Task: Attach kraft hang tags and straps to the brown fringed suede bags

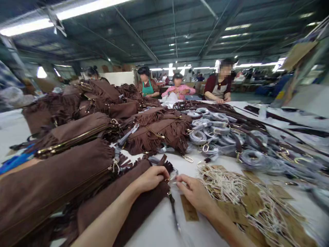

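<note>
A dark brown suede-like bag (pixel 140 219) lies slantwise before me, its end by a small gold ring. My left hand (pixel 151 179) rests on that end, fingers curled and pinching it at the ring. Close by on the right, my right hand (pixel 194 192) has thumb and fingertips pressed together beside a bit of clear plastic; what they hold is too small to make out. Beneath this hand is a brown card tag (pixel 189 208). From the bag's end hangs a dark strap piece (pixel 172 206) with a metal clasp.
More brown fringed bags (pixel 59 171) are heaped on the left and middle. Plastic-wrapped coiled straps (pixel 199 136) with gold clips cover the right. A pile of card tags with white strings (pixel 226 183) sits nearer. Several people, including one in a green apron (pixel 147 89), are across the table.
</note>
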`<state>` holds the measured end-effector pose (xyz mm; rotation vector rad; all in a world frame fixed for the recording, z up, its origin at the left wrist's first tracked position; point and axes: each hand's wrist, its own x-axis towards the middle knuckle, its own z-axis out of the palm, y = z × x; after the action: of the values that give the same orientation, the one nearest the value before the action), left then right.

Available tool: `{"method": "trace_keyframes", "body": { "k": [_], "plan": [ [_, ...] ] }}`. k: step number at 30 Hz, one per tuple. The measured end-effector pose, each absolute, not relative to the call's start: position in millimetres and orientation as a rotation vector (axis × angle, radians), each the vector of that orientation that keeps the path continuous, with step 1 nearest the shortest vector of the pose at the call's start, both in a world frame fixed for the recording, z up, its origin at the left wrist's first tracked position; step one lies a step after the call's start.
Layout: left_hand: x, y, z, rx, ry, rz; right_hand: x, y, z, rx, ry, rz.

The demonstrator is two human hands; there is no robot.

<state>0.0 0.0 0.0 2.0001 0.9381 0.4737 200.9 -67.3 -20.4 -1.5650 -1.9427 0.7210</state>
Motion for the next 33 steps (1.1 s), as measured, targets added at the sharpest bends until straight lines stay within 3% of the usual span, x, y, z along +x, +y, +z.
{"method": "trace_keyframes", "body": {
  "k": [8, 33],
  "plan": [
    [5, -3, 1, 2.022, 0.928, 0.47, 193, -65, -4, -1.337, -1.851, 0.731],
    [-1, -7, -3, 2.137, 1.04, 0.511, 184, -50, -6, -1.615, -2.134, 0.568]
  ]
}}
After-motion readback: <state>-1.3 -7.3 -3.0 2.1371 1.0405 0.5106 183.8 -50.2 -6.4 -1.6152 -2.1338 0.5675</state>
